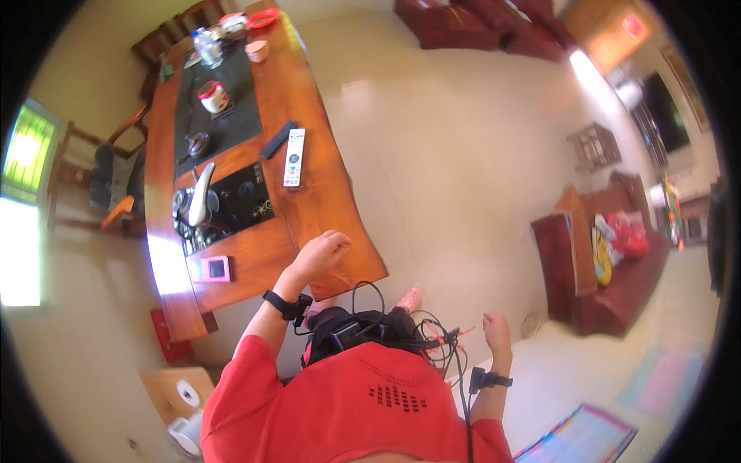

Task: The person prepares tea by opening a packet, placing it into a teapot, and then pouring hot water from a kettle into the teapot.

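Note:
My left hand [322, 253] hangs over the near right corner of the wooden table [315, 214], its fingers curled downward. No object shows in it, but the palm side is hidden, and I cannot tell whether it touches the wood. My right hand [496, 331] is at my right side, above the floor and away from the furniture. Its fingers look bent, with nothing visible in them. Each forearm wears a black strap with a small device, one left [288, 305] and one right [489, 379]. Beyond my left hand lie a white remote control [294, 157] and a dark remote [279, 139].
Black cables [446, 338] hang at my waist. On the table stand an appliance with a pale handle [202, 195], a pink-framed device [211, 269], a red-and-white mug [213, 96] and a plastic bottle [208, 48]. A dark red sofa [613, 289] stands to the right.

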Motion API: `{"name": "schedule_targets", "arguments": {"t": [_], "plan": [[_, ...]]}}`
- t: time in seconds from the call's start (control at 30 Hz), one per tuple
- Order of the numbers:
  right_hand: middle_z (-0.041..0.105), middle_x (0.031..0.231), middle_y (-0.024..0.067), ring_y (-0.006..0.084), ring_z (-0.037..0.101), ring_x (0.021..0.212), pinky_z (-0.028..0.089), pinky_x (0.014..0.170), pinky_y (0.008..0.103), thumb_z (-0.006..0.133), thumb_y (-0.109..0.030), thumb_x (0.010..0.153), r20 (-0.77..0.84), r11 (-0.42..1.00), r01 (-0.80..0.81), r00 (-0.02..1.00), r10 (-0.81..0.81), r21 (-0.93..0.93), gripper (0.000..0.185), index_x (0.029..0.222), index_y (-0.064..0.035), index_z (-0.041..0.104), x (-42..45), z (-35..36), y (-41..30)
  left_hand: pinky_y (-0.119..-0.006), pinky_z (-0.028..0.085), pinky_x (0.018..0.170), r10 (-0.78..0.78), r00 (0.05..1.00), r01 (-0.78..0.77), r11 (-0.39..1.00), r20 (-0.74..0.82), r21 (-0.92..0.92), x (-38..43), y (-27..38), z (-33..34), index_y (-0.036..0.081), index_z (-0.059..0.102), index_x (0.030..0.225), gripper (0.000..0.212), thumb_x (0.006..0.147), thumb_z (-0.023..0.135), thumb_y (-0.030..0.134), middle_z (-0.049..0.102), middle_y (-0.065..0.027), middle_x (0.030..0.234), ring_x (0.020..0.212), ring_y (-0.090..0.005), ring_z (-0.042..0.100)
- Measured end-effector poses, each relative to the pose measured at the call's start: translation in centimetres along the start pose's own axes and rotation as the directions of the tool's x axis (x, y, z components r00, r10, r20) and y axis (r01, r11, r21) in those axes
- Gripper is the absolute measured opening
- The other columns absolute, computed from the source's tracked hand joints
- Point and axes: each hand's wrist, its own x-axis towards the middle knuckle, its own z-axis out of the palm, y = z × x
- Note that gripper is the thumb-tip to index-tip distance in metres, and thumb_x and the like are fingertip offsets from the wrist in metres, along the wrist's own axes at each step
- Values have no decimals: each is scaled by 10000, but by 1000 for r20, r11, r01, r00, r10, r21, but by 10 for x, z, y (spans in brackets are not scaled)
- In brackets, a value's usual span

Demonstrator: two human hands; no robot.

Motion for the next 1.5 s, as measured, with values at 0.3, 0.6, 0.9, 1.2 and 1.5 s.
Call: {"name": "schedule_targets", "arguments": {"t": [0.3, 0.6, 0.9, 1.2, 1.5], "plan": [[666, 1043, 95, 195, 694, 832, 511, 722, 283, 538, -114, 970, 305, 797, -50, 937, -171, 602, 257, 1168, 35, 607, 158, -142, 30, -430, 509, 849, -92, 994, 94, 995, -50, 44, 63, 110, 52, 71, 636, 1062, 210, 915, 566, 205, 584, -153, 1072, 958, -365, 615], [605, 1068, 103, 199, 657, 935, 562, 800, 305, 552, -79, 955, 435, 778, 170, 748, -501, 604, 229, 1126, 56, 621, 316, -181, -38, -434, 513, 846, -151, 964, 154, 988, -221, -6, 129, 105, 48, 125, 617, 1149, 243, 926, 553, 197, 632, -157, 1089, 961, -368, 627], [631, 1046, 103, 198, 669, 894, 537, 829, 288, 548, -51, 955, 445, 815, 254, 734, -513, 521, 260, 1189, 56, 583, 447, -257, -104, -431, 506, 849, -312, 880, 277, 949, -358, -148, 208, 72, 19, 95, 544, 1259, 342, 927, 541, 179, 661, -158, 1073, 983, -342, 633], [629, 1037, 115, 190, 670, 844, 533, 807, 283, 560, -85, 962, 488, 791, 229, 680, -547, 567, 312, 1241, 55, 545, 606, -292, -180, -442, 487, 885, -504, 746, 442, 864, -436, -243, 265, 37, -35, 50, 561, 1217, 339, 900, 527, 165, 660, -182, 1068, 1018, -355, 617], [565, 1275, 198, 212, 657, 975, 508, 882, 294, 540, -13, 935, 334, 628, 426, 582, -741, 651, 489, 1408, 12, 415, 815, -302, -323, -446, 485, 895, -600, 539, 628, 754, -592, -193, 355, 7, -97, 68, 582, 1206, 330, 893, 551, 169, 595, -191, 1153, 1038, -379, 595]]}}
